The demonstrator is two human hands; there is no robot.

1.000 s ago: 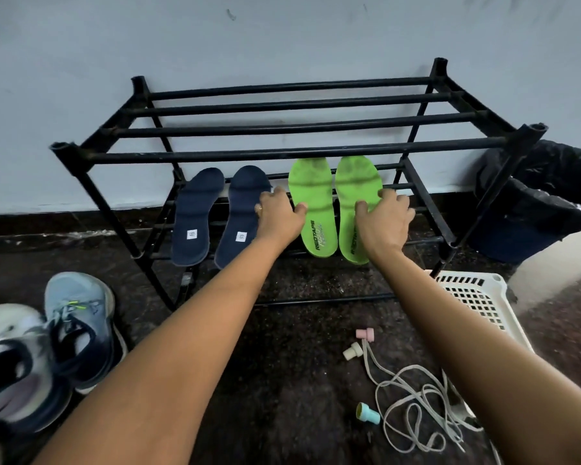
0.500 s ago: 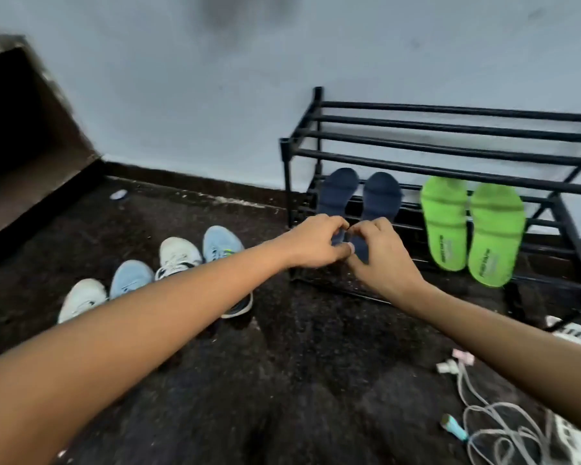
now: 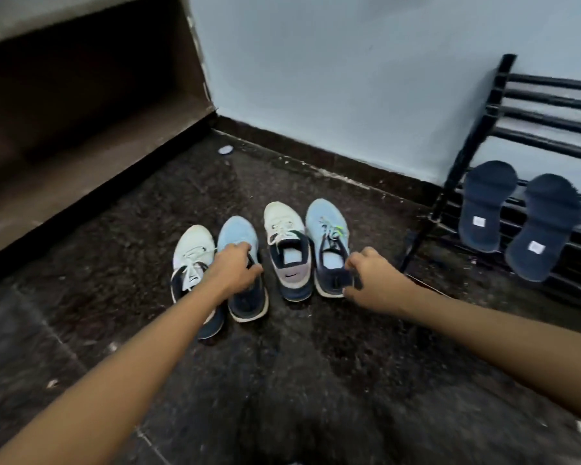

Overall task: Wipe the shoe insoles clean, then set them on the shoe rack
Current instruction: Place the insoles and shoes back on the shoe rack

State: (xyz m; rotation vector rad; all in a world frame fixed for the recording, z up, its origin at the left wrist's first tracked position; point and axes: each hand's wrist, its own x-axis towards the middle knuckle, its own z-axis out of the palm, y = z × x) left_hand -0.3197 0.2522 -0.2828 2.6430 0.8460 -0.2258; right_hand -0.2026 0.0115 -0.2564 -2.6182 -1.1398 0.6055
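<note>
Grips a blue shoe (image 3: 239, 233) by the collar with left hand (image 3: 235, 268), fingers (image 3: 240, 249) curled in; pinches second shoe (image 3: 326, 223) at the heel with right hand (image 3: 373, 283), probably to lift both. Has insoles (image 3: 487, 206) propped on rack (image 3: 547, 112), frame right, apparently done.

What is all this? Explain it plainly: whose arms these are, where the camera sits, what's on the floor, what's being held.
There is no machine here. These are a person's two bare arms, filmed by one wide-angle camera worn on the head, looking forward and down. Four shoes stand in a row on the dark floor. The left hand grips the left blue shoe at its opening. The right hand pinches the heel of the right blue shoe. The left white shoe and the middle white shoe are not held. At the right, two navy insoles lean on the lower bars of the black rack.
</note>
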